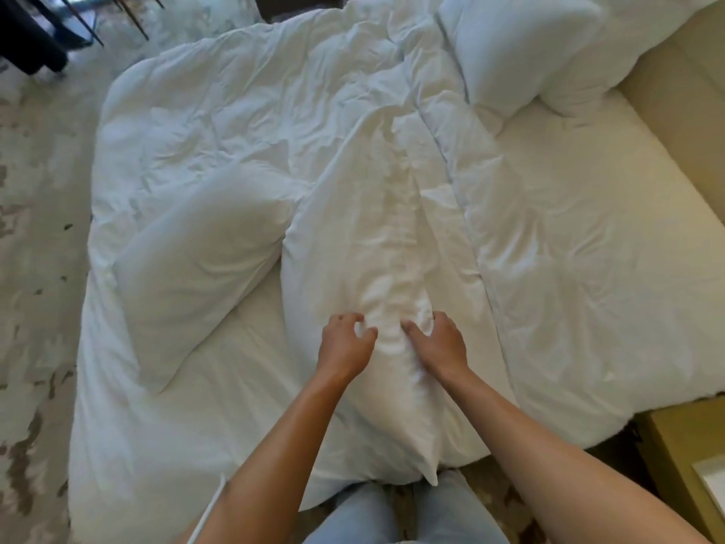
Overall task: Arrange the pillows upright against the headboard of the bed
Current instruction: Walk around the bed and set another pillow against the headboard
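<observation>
A long white pillow (376,237) lies lengthwise across the bed in front of me, pinched into a ridge along its middle. My left hand (345,345) and my right hand (437,343) grip that ridge from either side near its close end. A second white pillow (196,265) lies flat to the left on the rumpled duvet (251,111). A third pillow (514,49) leans at the far right, beside the beige headboard (682,92).
The bare white sheet (588,198) shows on the right of the mattress. A wooden nightstand (682,465) stands at the lower right. Patterned carpet (35,229) runs along the left, with dark furniture legs (78,17) at the top left.
</observation>
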